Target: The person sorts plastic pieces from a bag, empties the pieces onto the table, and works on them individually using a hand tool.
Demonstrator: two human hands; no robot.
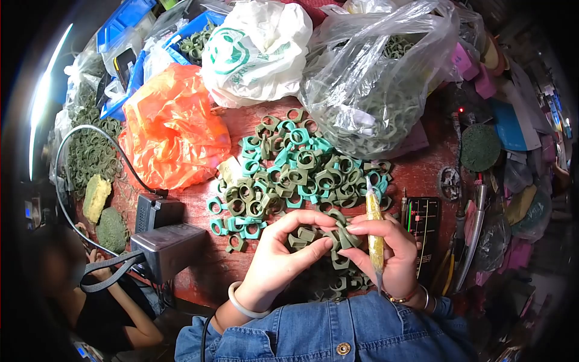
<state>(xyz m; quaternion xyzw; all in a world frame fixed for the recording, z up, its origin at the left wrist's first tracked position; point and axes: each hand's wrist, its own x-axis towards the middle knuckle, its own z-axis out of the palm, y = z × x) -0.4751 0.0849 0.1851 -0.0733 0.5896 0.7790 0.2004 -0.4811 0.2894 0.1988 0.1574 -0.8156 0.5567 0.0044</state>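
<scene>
My left hand point(295, 244) is closed, thumb and forefinger pinching a dark green ring point(344, 232) that looks like a wax ring blank. From the other side, the fingertips of my right hand point(392, 247) meet the same ring. That hand also grips a slim tool with pointed ends and a yellow wrapped handle point(375, 232), standing nearly upright across the fingers. Beyond both hands spreads a loose pile of olive and teal rings point(301, 172). More rings lie beneath and between my hands, partly hidden by them.
Behind the pile are an orange plastic bag point(175, 130), a white bag point(256, 51) and a clear bag of rings point(374, 96). Black power adapters point(169, 247) with cables sit at left, near another person's arm point(136, 314). A handpiece point(473, 229) lies right on the red tabletop point(199, 265).
</scene>
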